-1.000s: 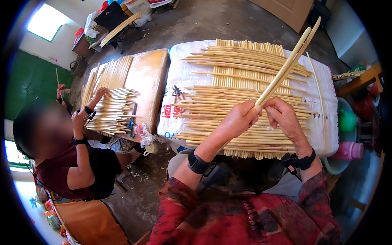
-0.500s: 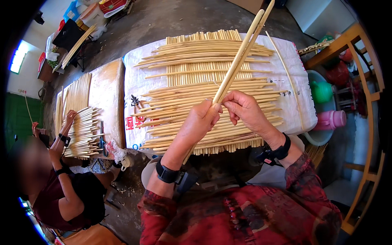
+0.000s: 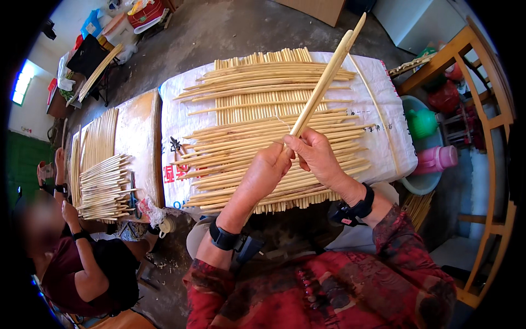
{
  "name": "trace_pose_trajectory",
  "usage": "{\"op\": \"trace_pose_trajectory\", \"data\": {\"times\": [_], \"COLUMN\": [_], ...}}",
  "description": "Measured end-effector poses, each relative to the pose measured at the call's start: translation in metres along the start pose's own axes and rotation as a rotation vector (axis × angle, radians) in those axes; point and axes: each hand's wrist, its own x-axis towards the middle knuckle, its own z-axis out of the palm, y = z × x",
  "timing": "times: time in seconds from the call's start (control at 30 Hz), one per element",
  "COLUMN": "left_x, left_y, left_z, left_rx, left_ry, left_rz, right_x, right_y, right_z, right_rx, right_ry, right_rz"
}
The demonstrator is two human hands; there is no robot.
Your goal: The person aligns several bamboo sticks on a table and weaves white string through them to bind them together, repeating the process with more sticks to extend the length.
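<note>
My left hand [image 3: 268,169] is closed round a few long peeled wooden sticks [image 3: 324,85], held slanting up and away to the right above the table. Right beside it, my right hand [image 3: 318,158] is closed too, its thumb pressed on the sticks just above the left hand's grip. A thin pale strand [image 3: 282,122] curls out next to the sticks near my fingers. Beneath both hands lies a wide layer of similar loose sticks [image 3: 230,140], placed side by side. Farther back, more sticks [image 3: 263,77] lie crosswise over a row of upright-running ones.
White printed sheeting [image 3: 383,159] covers the table; a single thin stick [image 3: 375,101] lies at its right. Beyond that stand a blue basin [image 3: 422,186], a pink container [image 3: 436,160] and a wooden frame [image 3: 487,164]. At left, a person [image 3: 82,263] sits by a lower table with sticks and scissors [image 3: 132,194].
My right hand has moved in against the sticks, its thumb now on them. The whole view has shifted slightly. The person at left has lifted a hand off their sticks.
</note>
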Motion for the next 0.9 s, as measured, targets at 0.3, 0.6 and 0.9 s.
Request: {"op": "trace_pose_trajectory", "data": {"times": [0.3,0.6,0.9], "left_x": [0.001,0.014,0.012], "left_y": [0.001,-0.004,0.011], "left_z": [-0.001,-0.016,-0.029], "left_rx": [0.134,0.337,0.541], "left_ry": [0.050,0.146,0.224], "left_rz": [0.074,0.273,0.340], "right_x": [0.003,0.025,0.024], "right_y": [-0.004,-0.003,-0.063], "right_z": [0.009,-0.011,0.010], "right_rx": [0.068,-0.483,-1.371], "right_ry": [0.020,0.051,-0.046], "right_rz": [-0.018,-0.258,-1.061]}}
